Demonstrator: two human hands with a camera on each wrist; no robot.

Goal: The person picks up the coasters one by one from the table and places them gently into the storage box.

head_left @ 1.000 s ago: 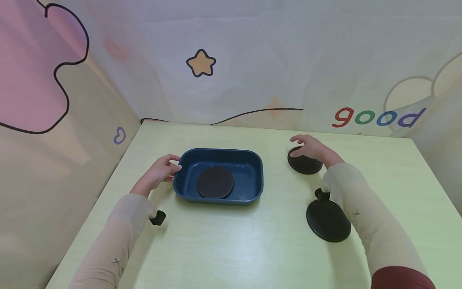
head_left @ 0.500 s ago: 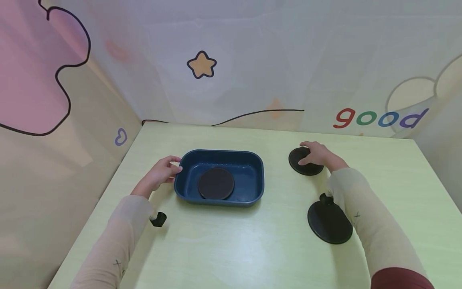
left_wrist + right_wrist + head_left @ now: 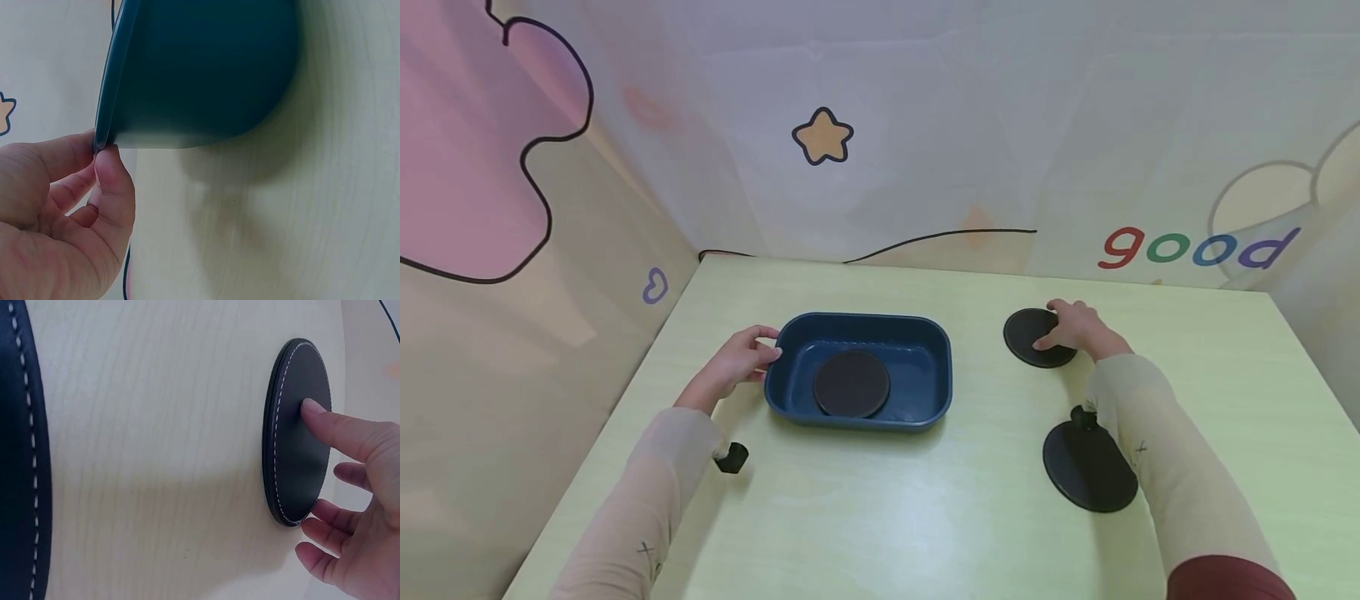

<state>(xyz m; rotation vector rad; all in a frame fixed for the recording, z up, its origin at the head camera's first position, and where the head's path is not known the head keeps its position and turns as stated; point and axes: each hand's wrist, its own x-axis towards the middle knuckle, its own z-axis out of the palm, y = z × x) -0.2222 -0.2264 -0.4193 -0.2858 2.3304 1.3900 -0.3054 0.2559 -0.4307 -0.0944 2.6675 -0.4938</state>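
My left hand [image 3: 741,362] pinches the left rim of a deep blue rectangular tray [image 3: 925,375]; the left wrist view shows thumb and fingers meeting at the rim [image 3: 109,94]. A round black coaster [image 3: 852,383] lies flat inside the tray. At the right, my right hand [image 3: 1078,327] is over the right side of another black coaster [image 3: 1026,335] with pale edge stitching. Its thumb [image 3: 328,422] overlaps the coaster's top, while the other fingers [image 3: 337,515] are spread around the far edge. This coaster [image 3: 300,444] lies on the table.
A larger black stitched round mat [image 3: 1090,467] lies nearer, partly under the right forearm in the head view. A black wrist-camera mount [image 3: 732,458] hangs below the left sleeve. A printed cloth wall [image 3: 910,125] borders the pale table [image 3: 880,517] at the back.
My right hand has moved right and slightly nearer, from the coaster's left and far side to its right edge. My left hand stays at the tray rim.
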